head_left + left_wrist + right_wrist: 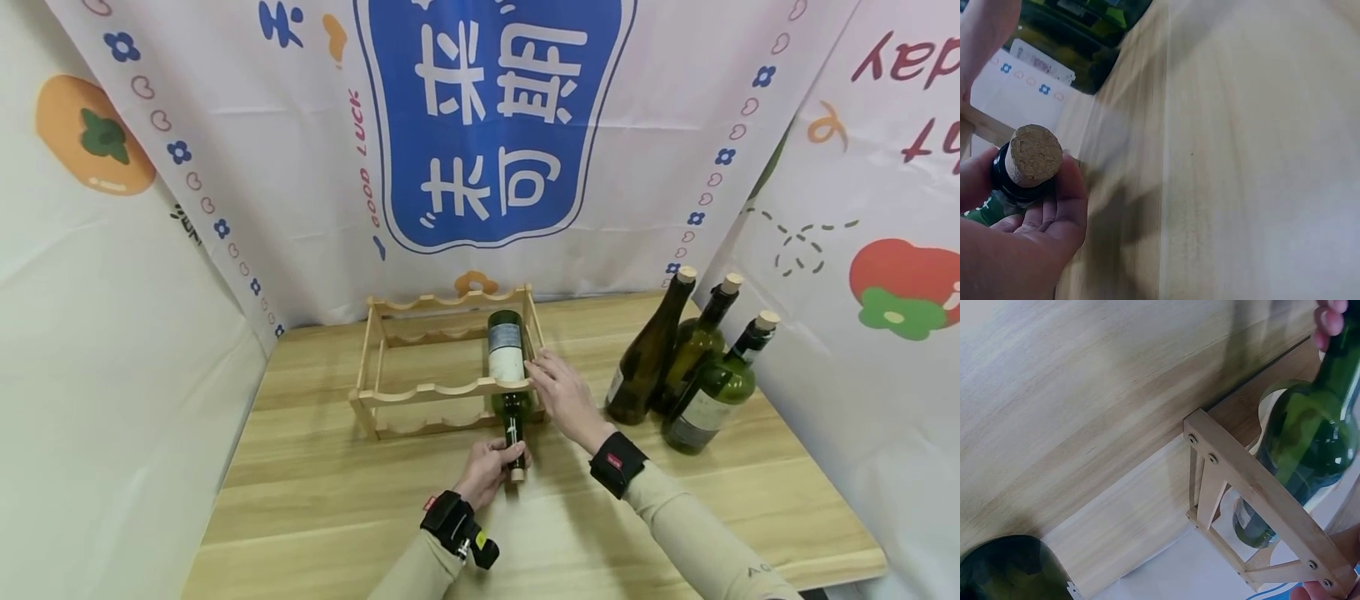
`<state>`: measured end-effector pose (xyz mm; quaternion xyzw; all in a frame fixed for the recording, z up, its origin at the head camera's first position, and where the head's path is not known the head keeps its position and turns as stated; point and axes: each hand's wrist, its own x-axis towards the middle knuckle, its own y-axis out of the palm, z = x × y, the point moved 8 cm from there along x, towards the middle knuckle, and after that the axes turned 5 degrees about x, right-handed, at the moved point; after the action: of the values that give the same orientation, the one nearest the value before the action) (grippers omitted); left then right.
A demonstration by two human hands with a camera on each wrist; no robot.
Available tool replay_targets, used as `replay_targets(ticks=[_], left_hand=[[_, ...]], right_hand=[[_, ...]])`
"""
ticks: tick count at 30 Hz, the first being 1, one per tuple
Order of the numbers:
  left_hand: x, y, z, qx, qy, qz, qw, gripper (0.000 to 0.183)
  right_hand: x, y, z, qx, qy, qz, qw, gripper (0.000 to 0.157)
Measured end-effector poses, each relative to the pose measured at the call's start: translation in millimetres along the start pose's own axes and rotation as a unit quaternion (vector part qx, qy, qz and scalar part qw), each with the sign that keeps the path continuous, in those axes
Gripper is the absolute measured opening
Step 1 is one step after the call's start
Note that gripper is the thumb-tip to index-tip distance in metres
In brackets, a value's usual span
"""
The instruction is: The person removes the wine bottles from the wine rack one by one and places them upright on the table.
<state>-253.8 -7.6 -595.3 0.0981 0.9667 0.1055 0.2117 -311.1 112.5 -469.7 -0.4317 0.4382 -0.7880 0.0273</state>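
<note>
A wooden wine rack (pixel 431 393) with scalloped rails stands on the table. Lying in its right-hand lower place is a green wine bottle (pixel 506 364), base to the back, neck sticking out at the front beneath the upper rail. My left hand (pixel 482 473) grips the neck close to the cork (pixel 1036 153), with thumb and fingers on opposite sides. At the rack's upper right front corner, my right hand (pixel 564 396) holds the frame; only its fingertips (pixel 1311 591) show in the right wrist view. The bottle's shoulder (pixel 1310 434) appears there beside the rack's end frame.
Three corked bottles stand close together on the right: a dark one (pixel 647 358), a green one behind (pixel 693 346) and a labelled green one (pixel 708 404). Printed cloth (pixel 315 208) hangs behind and at both sides of the wooden table (pixel 300 500).
</note>
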Motion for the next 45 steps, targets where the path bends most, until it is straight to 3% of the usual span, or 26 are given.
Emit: replay_targets(ticks=[6,21,27,31,34,45], left_hand=[[-12.3,2.1,-2.2,0.010,0.017,0.004,0.9998,0.030],[-47.1,-0.9,14.3,0.029,-0.011,0.006,0.9995,0.033],[-57.0,-3.9,16.5,0.030,-0.020,0.011,0.9993,0.038],[-65.4,-6.5,17.3,0.037,-0.028,0.017,0.9988,0.039],[-71.0,-9.5,15.7,0.036,-0.024,0.028,0.9987,0.040],[-88.4,-27.9,5.0,0.047,-0.020,0.102,0.9934,0.038]], right_hand=[[4.6,-3.0,-0.4,-0.002,-0.002,-0.001,1.000,0.033],[2.6,-4.9,4.3,0.002,-0.012,-0.008,1.000,0.034],[-0.1,-4.2,8.7,-0.056,-0.030,0.017,0.998,0.040],[-9.2,-3.1,17.6,-0.099,-0.063,0.051,0.992,0.057],[-15.8,-1.1,22.5,-0.109,-0.082,0.070,0.988,0.069],[-18.9,0.3,20.8,-0.110,-0.080,0.085,0.987,0.078]])
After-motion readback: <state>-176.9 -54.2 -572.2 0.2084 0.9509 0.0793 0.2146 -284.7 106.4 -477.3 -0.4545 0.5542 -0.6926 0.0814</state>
